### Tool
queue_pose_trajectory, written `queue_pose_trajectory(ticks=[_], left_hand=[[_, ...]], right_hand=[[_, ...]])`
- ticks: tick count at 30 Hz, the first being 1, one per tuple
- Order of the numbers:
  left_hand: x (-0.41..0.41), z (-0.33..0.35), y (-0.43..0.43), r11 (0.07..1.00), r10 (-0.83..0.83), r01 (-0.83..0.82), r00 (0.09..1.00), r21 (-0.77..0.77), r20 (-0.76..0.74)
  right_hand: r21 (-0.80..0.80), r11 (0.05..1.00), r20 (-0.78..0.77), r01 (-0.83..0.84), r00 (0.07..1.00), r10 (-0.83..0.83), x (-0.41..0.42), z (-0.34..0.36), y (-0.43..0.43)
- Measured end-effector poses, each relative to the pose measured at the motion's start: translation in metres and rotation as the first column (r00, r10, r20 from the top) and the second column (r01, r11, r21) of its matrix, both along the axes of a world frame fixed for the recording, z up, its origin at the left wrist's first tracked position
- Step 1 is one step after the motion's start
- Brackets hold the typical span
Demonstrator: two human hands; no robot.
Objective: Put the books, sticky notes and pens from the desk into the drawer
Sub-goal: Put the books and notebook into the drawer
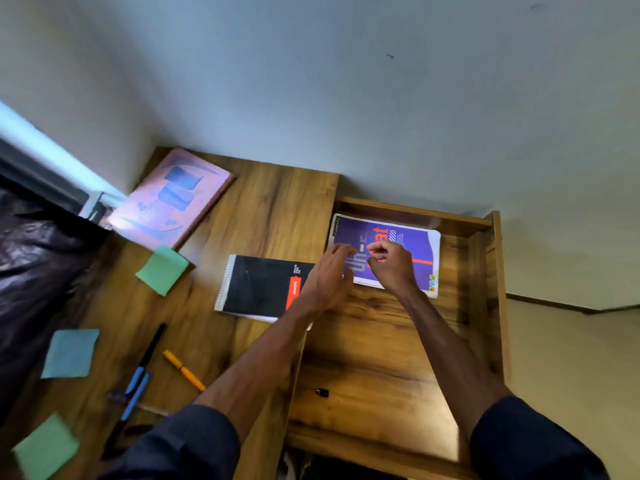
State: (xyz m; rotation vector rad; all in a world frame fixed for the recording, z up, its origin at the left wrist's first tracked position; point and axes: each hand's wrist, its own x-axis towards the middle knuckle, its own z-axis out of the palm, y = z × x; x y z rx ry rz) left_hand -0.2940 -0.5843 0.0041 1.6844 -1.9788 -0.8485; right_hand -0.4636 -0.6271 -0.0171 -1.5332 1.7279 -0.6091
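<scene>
Books are your first concern: the purple book (412,244) lies flat at the far end of the open drawer (498,271), its cover up and its left edge close to the drawer's left wall. Your left hand (329,275) reaches over that edge with fingers stretched out, gripping nothing. Your right hand (393,263) hovers above the cover with fingers curled; blur hides whether it pinches the cover or hangs free, so I cannot tell.

Mind your left forearm. It crosses the near right corner of the black spiral notebook (256,285), which sits on the desk (270,209) just beside the drawer. Pull that arm back carelessly and you could drag the notebook askew or tip it over the edge.

The pink book (173,199) rests in the far left corner, well apart from you; a long reach across may sweep the green sticky pad (162,270) lying just beside it. A blue pad (71,353) and a second green pad (46,446) sit near the desk's left side, thin and light, probably easy to fumble.

The yellow pen (183,370), black pen (152,344) and blue pens (136,389) lie loose near your left sleeve; being round, they would likely roll if nudged.
</scene>
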Motion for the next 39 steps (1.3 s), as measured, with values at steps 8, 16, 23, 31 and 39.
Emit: queue_pose_trajectory(ticks=[8,16,23,31,39], left_hand=[[0.107,0.030,0.031,0.954,0.289,-0.286,0.957,-0.090,0.017],[0.222,0.013,0.061,0.792,0.610,-0.605,0.784,-0.082,0.115],[0.295,0.008,0.079,0.673,0.737,-0.735,0.654,-0.087,0.173],[0.325,-0.018,0.064,0.836,0.484,-0.545,0.787,0.063,0.384],[0.335,-0.040,0.097,0.832,0.533,-0.543,0.731,-0.110,0.426]], right_hand=[[-0.024,0.966,0.063,-0.257,0.964,0.258,0.119,0.038,0.002],[0.020,0.885,0.036,-0.465,0.885,0.465,0.234,0.034,0.004],[0.061,0.769,-0.095,-0.637,0.763,0.640,0.320,0.027,-0.005],[-0.060,0.672,-0.206,-0.739,0.667,0.716,0.377,0.006,0.003],[-0.070,0.718,-0.223,-0.693,0.712,0.666,0.380,-0.006,-0.012]])
